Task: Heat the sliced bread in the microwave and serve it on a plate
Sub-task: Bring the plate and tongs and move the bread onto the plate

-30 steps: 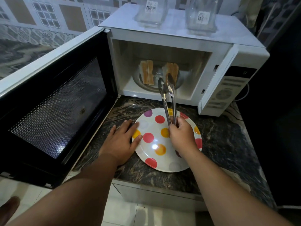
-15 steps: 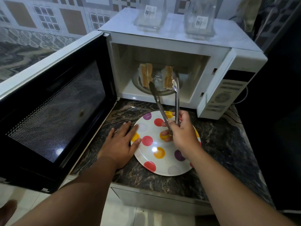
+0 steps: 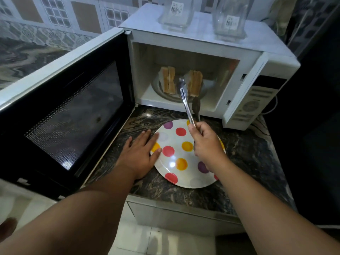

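The white microwave (image 3: 206,46) stands with its door swung wide to the left. On its glass turntable (image 3: 156,87) two pairs of bread slices stand on edge: a left pair (image 3: 167,80) and a right pair (image 3: 195,83). My right hand (image 3: 207,142) grips metal tongs (image 3: 187,105); their jaws are spread around the right pair, one tip at its left face. A white plate with coloured dots (image 3: 176,155) lies on the counter in front. My left hand (image 3: 140,153) rests flat on the counter, fingers on the plate's left rim.
The black-windowed microwave door (image 3: 73,111) juts out over the counter's left edge. Two clear glass jars (image 3: 176,13) (image 3: 230,19) stand on the microwave's top. The dark marbled counter (image 3: 248,159) ends near my body. A dark wall closes the right side.
My right hand has pushed the tongs forward into the microwave cavity and spread their jaws around the right pair of slices. My left hand stays on the plate's rim.
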